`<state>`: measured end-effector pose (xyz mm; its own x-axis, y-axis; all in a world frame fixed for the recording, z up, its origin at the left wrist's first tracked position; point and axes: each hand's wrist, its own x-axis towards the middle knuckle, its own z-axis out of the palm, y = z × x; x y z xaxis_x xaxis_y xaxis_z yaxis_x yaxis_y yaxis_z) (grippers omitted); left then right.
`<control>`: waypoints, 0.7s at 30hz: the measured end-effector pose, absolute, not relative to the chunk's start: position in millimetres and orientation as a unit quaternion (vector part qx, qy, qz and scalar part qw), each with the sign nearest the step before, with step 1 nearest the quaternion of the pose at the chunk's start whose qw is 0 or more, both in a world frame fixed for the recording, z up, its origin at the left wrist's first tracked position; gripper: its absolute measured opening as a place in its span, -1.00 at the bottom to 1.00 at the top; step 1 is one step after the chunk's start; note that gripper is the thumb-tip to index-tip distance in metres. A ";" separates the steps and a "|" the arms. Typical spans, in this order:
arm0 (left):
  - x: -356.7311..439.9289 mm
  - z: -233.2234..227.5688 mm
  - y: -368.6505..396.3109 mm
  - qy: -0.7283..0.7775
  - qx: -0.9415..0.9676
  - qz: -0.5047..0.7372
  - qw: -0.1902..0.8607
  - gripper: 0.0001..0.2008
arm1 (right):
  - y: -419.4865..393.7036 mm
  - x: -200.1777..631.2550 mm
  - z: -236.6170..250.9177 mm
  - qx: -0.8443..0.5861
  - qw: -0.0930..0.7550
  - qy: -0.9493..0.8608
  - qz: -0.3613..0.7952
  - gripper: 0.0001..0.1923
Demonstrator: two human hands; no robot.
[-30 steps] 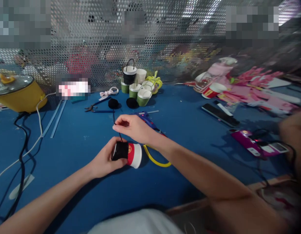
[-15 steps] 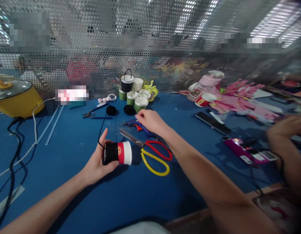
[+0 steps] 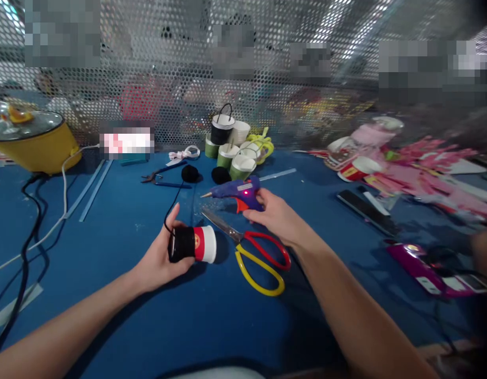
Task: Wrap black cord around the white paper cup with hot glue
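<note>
My left hand [image 3: 160, 263] is closed around a paper cup [image 3: 205, 244] lying on its side, its white rim facing right. Black cord [image 3: 182, 245] is wound over its lower part, leaving a red band bare. A strand runs up from it toward a black ball of cord [image 3: 191, 173]. In my right hand [image 3: 272, 213] is a blue glue gun [image 3: 243, 190], gripped at its handle, its nozzle pointing left and a small red light glowing. Scissors [image 3: 237, 239] with one red and one yellow handle lie open between the hands.
Green-wrapped cups [image 3: 243, 167] and a black-wrapped cup [image 3: 222, 129] stand at the back. Pliers [image 3: 164, 176] lie behind my left hand. A yellow electric pot [image 3: 38, 147] sits far left with cables. Pink strips [image 3: 417, 168] and a purple power strip [image 3: 433, 271] are at right.
My right hand has taken hold of the glue gun and lifted it off the table, drawing it to the right. The left hand still holds the cup. The view has shifted slightly.
</note>
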<state>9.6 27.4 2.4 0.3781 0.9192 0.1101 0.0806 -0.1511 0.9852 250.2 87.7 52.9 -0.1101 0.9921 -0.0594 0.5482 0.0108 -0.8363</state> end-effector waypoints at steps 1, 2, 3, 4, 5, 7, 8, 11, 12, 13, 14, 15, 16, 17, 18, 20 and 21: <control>9.4 2.2 27.8 0.390 0.642 0.400 0.525 -0.07 | 81.0 249.4 60.5 -0.580 0.284 -0.652 0.397 -0.80; 9.2 1.9 28.3 0.392 0.640 0.401 0.526 -0.06 | 74.7 247.6 67.4 -0.575 0.272 -0.656 0.407 -0.81; 8.8 1.6 28.7 0.394 0.638 0.400 0.527 -0.06 | 69.1 245.0 73.4 -0.575 0.260 -0.661 0.406 -0.80; 8.4 1.4 29.3 0.395 0.637 0.401 0.527 -0.05 | 64.5 241.7 78.7 -0.577 0.245 -0.668 0.400 -0.79; 7.7 1.3 29.9 0.395 0.637 0.401 0.528 -0.05 | 60.8 237.8 83.3 -0.581 0.235 -0.672 0.393 -0.78; 5.9 1.7 31.6 0.394 0.638 0.404 0.524 -0.06 | 56.1 230.1 91.0 -0.586 0.218 -0.679 0.384 -0.78; 4.8 2.1 32.8 0.396 0.640 0.407 0.518 -0.06 | 54.8 226.7 93.9 -0.587 0.211 -0.684 0.378 -0.78; 1.2 3.8 37.1 0.410 0.643 0.419 0.493 -0.08 | 52.8 221.0 96.3 -0.566 0.196 -0.732 0.326 -0.80; 0.1 4.2 38.8 0.414 0.643 0.423 0.486 -0.08 | 52.5 220.9 94.4 -0.546 0.192 -0.762 0.291 -0.81; -0.8 4.3 40.3 0.417 0.641 0.427 0.483 -0.07 | 52.4 221.4 91.2 -0.522 0.189 -0.793 0.251 -0.82; -1.6 4.2 41.8 0.418 0.639 0.431 0.481 -0.07 | 52.4 222.5 87.1 -0.498 0.185 -0.820 0.214 -0.83; -2.2 4.0 43.2 0.418 0.637 0.434 0.481 -0.06 | 52.6 223.8 82.5 -0.474 0.179 -0.843 0.181 -0.83; -2.6 3.6 44.3 0.417 0.635 0.437 0.482 -0.05 | 52.9 225.1 78.1 -0.451 0.173 -0.863 0.149 -0.82; -3.0 3.1 45.3 0.417 0.633 0.438 0.484 -0.05 | 53.3 226.2 74.4 -0.432 0.168 -0.878 0.122 -0.80; -3.4 2.6 46.0 0.417 0.631 0.438 0.485 -0.05 | 53.6 226.7 71.6 -0.417 0.163 -0.889 0.102 -0.79; -3.9 1.7 46.9 0.419 0.631 0.435 0.487 -0.05 | 53.8 225.8 69.8 -0.397 0.157 -0.901 0.076 -0.78; -4.2 1.4 47.1 0.420 0.631 0.433 0.487 -0.05 | 53.6 224.2 70.4 -0.396 0.157 -0.902 0.069 -0.79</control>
